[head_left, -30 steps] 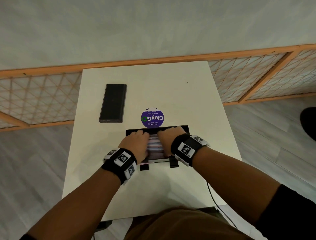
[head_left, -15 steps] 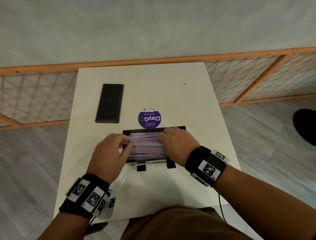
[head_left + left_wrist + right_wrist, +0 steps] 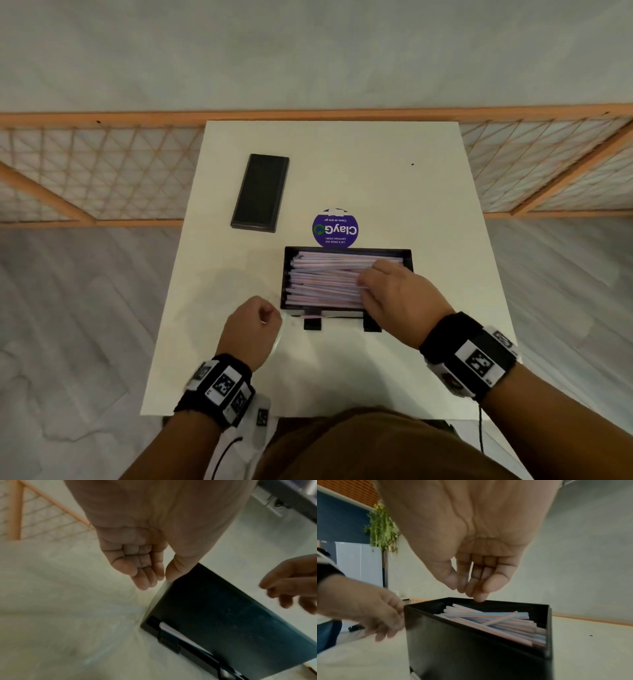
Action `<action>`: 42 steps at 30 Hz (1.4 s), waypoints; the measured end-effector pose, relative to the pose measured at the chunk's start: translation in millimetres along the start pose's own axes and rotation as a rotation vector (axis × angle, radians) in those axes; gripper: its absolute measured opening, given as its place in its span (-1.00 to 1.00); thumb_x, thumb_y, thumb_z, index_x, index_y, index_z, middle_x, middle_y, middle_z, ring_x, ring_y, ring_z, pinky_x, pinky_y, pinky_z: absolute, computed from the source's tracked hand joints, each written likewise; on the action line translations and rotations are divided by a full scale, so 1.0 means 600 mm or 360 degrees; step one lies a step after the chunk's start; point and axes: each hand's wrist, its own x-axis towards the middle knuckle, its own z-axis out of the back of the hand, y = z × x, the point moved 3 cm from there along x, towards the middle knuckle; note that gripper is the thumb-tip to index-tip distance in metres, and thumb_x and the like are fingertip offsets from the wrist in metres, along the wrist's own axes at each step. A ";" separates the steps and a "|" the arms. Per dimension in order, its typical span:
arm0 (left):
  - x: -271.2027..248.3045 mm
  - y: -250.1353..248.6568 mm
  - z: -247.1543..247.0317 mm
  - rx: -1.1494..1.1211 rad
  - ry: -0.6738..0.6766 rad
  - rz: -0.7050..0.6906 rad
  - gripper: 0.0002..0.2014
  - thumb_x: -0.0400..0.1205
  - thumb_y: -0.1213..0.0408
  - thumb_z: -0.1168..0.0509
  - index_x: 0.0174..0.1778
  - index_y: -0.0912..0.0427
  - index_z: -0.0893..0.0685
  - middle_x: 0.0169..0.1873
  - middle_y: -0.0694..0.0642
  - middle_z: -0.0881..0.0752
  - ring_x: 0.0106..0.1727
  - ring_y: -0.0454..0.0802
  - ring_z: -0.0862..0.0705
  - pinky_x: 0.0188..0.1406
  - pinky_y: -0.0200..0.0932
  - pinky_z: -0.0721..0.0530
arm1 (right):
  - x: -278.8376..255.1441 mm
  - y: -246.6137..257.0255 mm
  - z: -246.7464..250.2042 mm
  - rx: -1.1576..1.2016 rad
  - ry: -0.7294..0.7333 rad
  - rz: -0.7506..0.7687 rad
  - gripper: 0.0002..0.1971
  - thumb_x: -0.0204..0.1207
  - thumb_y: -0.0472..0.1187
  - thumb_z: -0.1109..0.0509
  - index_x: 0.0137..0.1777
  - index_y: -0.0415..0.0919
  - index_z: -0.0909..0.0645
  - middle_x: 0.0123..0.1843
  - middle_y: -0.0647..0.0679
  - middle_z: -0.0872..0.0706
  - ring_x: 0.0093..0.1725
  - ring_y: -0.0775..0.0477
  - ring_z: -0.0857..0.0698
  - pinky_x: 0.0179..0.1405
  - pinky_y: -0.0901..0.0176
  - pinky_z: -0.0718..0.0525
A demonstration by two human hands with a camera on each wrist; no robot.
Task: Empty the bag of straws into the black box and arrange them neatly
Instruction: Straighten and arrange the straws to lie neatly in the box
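The black box (image 3: 347, 251) stands open near the table's front, filled with pastel straws (image 3: 325, 277) lying roughly lengthwise, a few crossed on top (image 3: 496, 620). My right hand (image 3: 368, 284) hovers over the right end of the straws, fingers loosely bent and holding nothing (image 3: 471, 592). My left hand (image 3: 270, 313) is at the box's near left corner (image 3: 214, 608), thumb and fingers pinching (image 3: 162, 580) the edge of the clear empty bag (image 3: 233, 291), which lies flat on the table left of the box.
A black lid (image 3: 260, 193) lies at the back left of the white table (image 3: 342, 164). A purple round sticker (image 3: 335, 229) sits just behind the box. An orange lattice fence (image 3: 102, 164) runs behind the table.
My left hand has come off the straws and drawn back to the box's near left corner with the clear bag. The right hand has stayed over the straws' right end.
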 end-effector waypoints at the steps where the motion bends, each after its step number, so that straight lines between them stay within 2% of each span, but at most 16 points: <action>1: 0.000 0.011 -0.014 -0.0025 0.0084 0.0066 -0.90 0.69 0.14 -0.34 -0.11 0.06 -0.66 -0.19 -0.04 -0.75 -0.15 -0.07 -0.70 -0.23 -0.27 -0.55 | -0.012 0.004 0.003 0.0043 -0.0028 -0.0004 -0.80 0.67 -0.01 -0.18 -0.01 -0.03 -0.61 -0.07 0.03 -0.64 -0.10 -0.15 -0.69 -0.22 -0.04 -0.70; 4: 0.011 0.039 -0.063 -0.0347 0.0314 0.0367 -0.71 0.67 0.06 -0.39 -0.21 0.23 -0.69 -0.25 0.17 -0.80 -0.23 0.10 -0.77 -0.16 -0.04 -0.66 | -0.033 0.008 -0.004 0.0107 -0.0078 -0.0035 -0.80 0.66 0.02 -0.20 0.09 0.00 -0.61 -0.03 0.04 -0.66 -0.14 -0.13 -0.70 -0.31 -0.05 -0.72; 7: 0.019 0.049 -0.101 -0.0706 0.0396 0.0593 -0.64 0.64 -0.01 -0.47 -0.11 0.29 -0.79 -0.22 0.11 -0.81 -0.29 -0.06 -0.77 -0.22 -0.13 -0.60 | -0.036 -0.003 -0.023 0.0136 -0.0086 -0.0128 -0.83 0.63 -0.07 -0.33 0.17 -0.05 -0.61 0.00 -0.02 -0.66 -0.18 -0.18 -0.72 -0.33 -0.05 -0.73; 9: 0.023 0.048 -0.118 -0.0760 0.0452 0.0646 -0.68 0.63 -0.01 -0.49 -0.09 0.23 -0.81 -0.21 0.10 -0.81 -0.24 -0.04 -0.75 -0.23 -0.15 -0.58 | -0.037 -0.008 -0.035 0.0145 -0.0079 -0.0175 -0.86 0.64 -0.11 -0.36 0.14 -0.09 -0.62 -0.01 -0.05 -0.66 -0.17 -0.21 -0.71 -0.30 -0.06 -0.73; 13: 0.035 0.042 -0.142 -0.0756 0.0403 0.0652 -0.64 0.55 -0.07 -0.51 -0.26 0.20 -0.75 -0.33 0.13 -0.72 -0.25 0.10 -0.66 -0.18 -0.05 -0.48 | -0.039 -0.008 -0.045 0.0185 -0.0131 -0.0154 -0.85 0.64 -0.13 -0.29 0.05 -0.12 -0.67 -0.06 -0.07 -0.65 -0.13 -0.24 -0.68 -0.23 -0.10 -0.73; 16: 0.040 0.040 -0.154 -0.0614 0.0336 0.0616 -0.64 0.65 0.03 -0.46 -0.40 0.16 -0.71 -0.42 0.11 -0.68 -0.28 0.24 -0.65 -0.18 0.03 -0.51 | -0.044 -0.008 -0.049 0.0159 -0.0157 -0.0158 -0.81 0.65 -0.07 -0.26 0.00 -0.11 -0.68 -0.09 -0.05 -0.63 -0.11 -0.21 -0.65 -0.17 -0.08 -0.71; 19: 0.041 0.036 -0.164 -0.0868 0.0235 0.0784 -0.78 0.63 0.11 -0.50 -0.21 0.18 -0.79 -0.36 0.08 -0.74 -0.31 0.04 -0.68 -0.17 0.00 -0.61 | -0.053 -0.008 -0.060 0.0093 -0.0151 -0.0097 -0.82 0.66 -0.10 -0.27 0.05 -0.07 -0.71 -0.10 -0.05 -0.62 -0.12 -0.22 -0.61 -0.10 -0.10 -0.67; 21: 0.041 0.035 -0.169 -0.1131 0.0148 0.0934 -0.81 0.63 0.12 -0.52 -0.09 0.19 -0.80 -0.37 0.07 -0.70 -0.38 -0.04 -0.62 -0.27 -0.11 -0.54 | -0.055 -0.012 -0.066 0.0078 -0.0148 -0.0067 -0.85 0.67 -0.20 -0.34 0.12 -0.06 -0.73 -0.10 -0.05 -0.62 -0.14 -0.22 -0.60 -0.08 -0.11 -0.66; 23: 0.041 0.030 -0.171 -0.1300 0.0153 0.1009 -0.85 0.66 0.16 -0.48 -0.10 0.16 -0.77 -0.38 0.07 -0.65 -0.40 -0.06 -0.53 -0.39 -0.17 -0.45 | -0.053 -0.018 -0.069 0.0084 -0.0150 -0.0092 -0.83 0.67 -0.24 -0.38 0.16 -0.05 -0.74 -0.09 -0.05 -0.62 -0.13 -0.23 -0.61 -0.08 -0.11 -0.67; 26: 0.045 0.027 -0.166 -0.1335 0.0175 0.1026 -0.86 0.68 0.19 -0.44 -0.15 0.16 -0.74 -0.37 0.09 -0.60 -0.40 -0.02 -0.47 -0.39 -0.15 -0.40 | -0.052 -0.020 -0.070 0.0112 -0.0160 -0.0118 -0.83 0.68 -0.24 -0.38 0.18 -0.05 -0.75 -0.08 -0.04 -0.63 -0.10 -0.23 -0.63 -0.08 -0.11 -0.70; 29: 0.041 0.028 -0.153 -0.1303 0.0151 0.1015 -0.91 0.71 0.26 -0.41 0.00 0.21 -0.74 -0.28 0.13 -0.68 -0.33 -0.04 -0.58 -0.40 -0.19 -0.49 | -0.051 -0.018 -0.069 0.0114 -0.0173 -0.0117 -0.83 0.67 -0.26 -0.39 0.16 -0.06 -0.75 -0.08 -0.05 -0.65 -0.10 -0.24 -0.63 -0.08 -0.11 -0.71; 32: 0.005 0.014 -0.124 -0.1203 0.0261 0.0846 -0.92 0.76 0.29 -0.32 0.00 0.21 -0.68 -0.13 0.16 -0.73 -0.17 0.00 -0.71 -0.29 -0.15 -0.64 | -0.050 -0.017 -0.067 0.0103 -0.0163 -0.0122 -0.84 0.67 -0.27 -0.39 0.14 -0.07 -0.74 -0.08 -0.05 -0.66 -0.08 -0.24 -0.64 -0.05 -0.14 -0.71; 34: -0.032 0.001 -0.092 -0.0950 0.0266 0.0603 -0.88 0.78 0.29 -0.26 -0.04 0.18 -0.65 -0.07 0.12 -0.75 -0.02 0.07 -0.76 -0.09 -0.04 -0.75 | -0.051 -0.016 -0.064 0.0096 -0.0153 -0.0105 -0.84 0.65 -0.30 -0.40 0.13 -0.09 -0.74 -0.06 -0.06 -0.66 -0.07 -0.23 -0.65 -0.03 -0.14 -0.72; 36: -0.072 -0.016 -0.051 -0.0746 0.0204 0.0350 -0.86 0.80 0.26 -0.21 -0.05 0.15 -0.60 0.00 0.06 -0.75 0.06 0.05 -0.77 0.08 0.05 -0.79 | -0.055 -0.014 -0.057 0.0160 -0.0143 -0.0109 -0.83 0.64 -0.27 -0.40 0.17 -0.10 -0.72 -0.01 -0.05 -0.65 -0.03 -0.21 -0.65 0.02 -0.11 -0.72; 39: -0.118 -0.051 0.021 -0.0592 0.0116 -0.0023 -0.88 0.82 0.23 -0.16 -0.02 0.07 -0.53 0.09 -0.09 -0.74 0.03 -0.15 -0.79 0.05 -0.07 -0.76 | -0.064 -0.004 -0.035 0.0327 -0.0093 -0.0144 -0.69 0.62 -0.09 -0.41 0.34 -0.05 -0.63 0.18 0.03 -0.58 0.10 -0.09 -0.65 0.07 0.05 -0.73; 42: -0.142 -0.093 0.090 -0.0612 0.0024 -0.0285 -0.90 0.80 0.24 -0.19 -0.02 0.11 -0.55 0.01 -0.12 -0.77 0.02 -0.12 -0.81 -0.02 -0.18 -0.76 | -0.074 0.021 -0.004 0.0413 -0.0047 -0.0027 -0.49 0.62 0.11 -0.40 0.53 0.00 -0.50 0.38 0.10 -0.52 0.17 0.09 -0.63 0.10 0.24 -0.70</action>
